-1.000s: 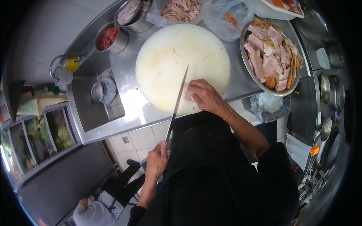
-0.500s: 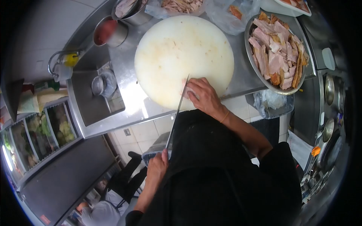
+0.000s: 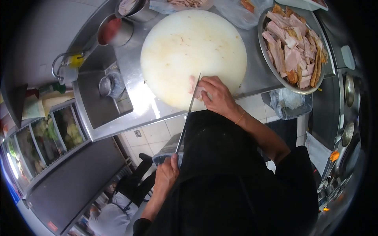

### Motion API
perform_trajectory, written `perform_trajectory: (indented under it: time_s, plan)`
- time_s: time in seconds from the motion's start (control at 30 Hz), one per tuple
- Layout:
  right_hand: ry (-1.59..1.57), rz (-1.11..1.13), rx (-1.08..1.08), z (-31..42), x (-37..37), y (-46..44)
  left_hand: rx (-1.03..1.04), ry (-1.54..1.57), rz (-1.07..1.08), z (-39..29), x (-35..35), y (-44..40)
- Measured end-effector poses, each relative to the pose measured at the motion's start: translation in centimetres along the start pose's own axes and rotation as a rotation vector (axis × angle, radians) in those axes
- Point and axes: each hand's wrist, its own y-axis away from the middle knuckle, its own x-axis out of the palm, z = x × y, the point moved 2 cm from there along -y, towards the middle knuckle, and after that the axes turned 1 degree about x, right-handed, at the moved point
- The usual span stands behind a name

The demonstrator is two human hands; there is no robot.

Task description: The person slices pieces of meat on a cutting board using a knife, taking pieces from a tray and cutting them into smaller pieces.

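Note:
My left hand (image 3: pixel 167 173) is closed around the handle of a long knife (image 3: pixel 188 120). The blade reaches up over the near edge of a round white cutting board (image 3: pixel 189 43), its tip beside my right fingers. With bent fingers, my right hand (image 3: pixel 217 94) presses a small piece of pale pink meat (image 3: pixel 199 93) onto the board, just right of the blade. A thin pink meat slice (image 3: pixel 191 83) lies on the board left of the blade. My right fingers partly cover the held piece.
An oval metal bowl (image 3: pixel 263 47) heaped with sliced meat (image 3: pixel 293 55) stands right of the board. Left are a steel pot (image 3: pixel 122 37) with red contents and a sink (image 3: pixel 96 112). Plastic bags (image 3: pixel 240 13) lie behind. Another person (image 3: pixel 114 214) is at lower left.
The camera view has shifted slightly. More of the pink slice shows left of the blade now. Both hands keep their holds, and the knife stays beside my right fingers.

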Motion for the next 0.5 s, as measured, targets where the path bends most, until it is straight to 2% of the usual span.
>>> perform_trajectory:
  time_s: [0.1, 0.2, 0.23, 0.33, 0.5]
  plan:
    - [-0.011, -0.002, -0.032, -0.1, -0.2, -0.1, 0.095, 0.013, -0.039, -0.2, 1.5, -2.6]
    - [-0.008, 0.073, -0.09, 0.3, -1.4, -0.6, 0.161, 0.085, -0.086, -3.4, 0.8, -5.0]
    - [-0.011, 0.073, -0.093, 0.0, -1.5, -0.5, 0.106, 0.051, -0.06, -3.7, 0.3, -5.4]
    - [-0.02, 0.06, -0.077, -0.5, -1.4, 0.0, 0.144, 0.089, -0.103, -3.6, -0.6, -3.4]
    - [-0.033, 0.008, -0.081, -0.5, -1.1, 0.1, 0.051, -0.044, -0.075, -0.8, 0.6, -0.1]
